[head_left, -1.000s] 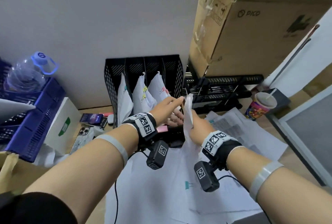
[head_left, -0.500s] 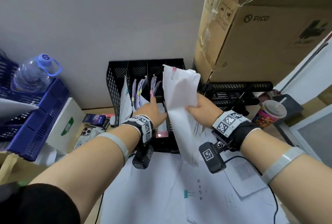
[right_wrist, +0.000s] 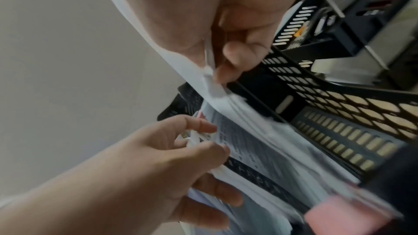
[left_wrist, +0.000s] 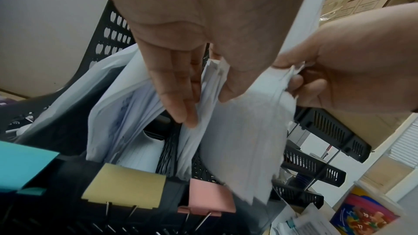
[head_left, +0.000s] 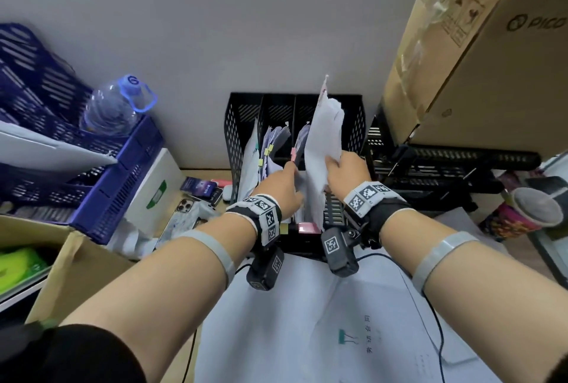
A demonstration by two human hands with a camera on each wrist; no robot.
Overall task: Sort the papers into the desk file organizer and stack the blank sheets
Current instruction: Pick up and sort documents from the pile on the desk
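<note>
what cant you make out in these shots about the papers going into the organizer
- Text on the held papers: head view, too small; right wrist view, blurred.
- Which slot of the file organizer they enter: both hands cover the bottom edge.
- Left hand fingers: head view, hidden behind filed papers.

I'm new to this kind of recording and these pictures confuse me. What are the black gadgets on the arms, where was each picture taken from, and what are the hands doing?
No robot here: a person works with bare hands. The black gadgets are cameras strapped to the wrists; a third sits on the head. The wide picture is the head view; the two close-ups look along each hand.

The right hand grips a paper bundle and holds it upright over the black organizer at the wall. The left hand has its fingers among papers already filed there. More sheets lie on the desk in front. Nearby: a water bottle, a cardboard box and a cup.
</note>
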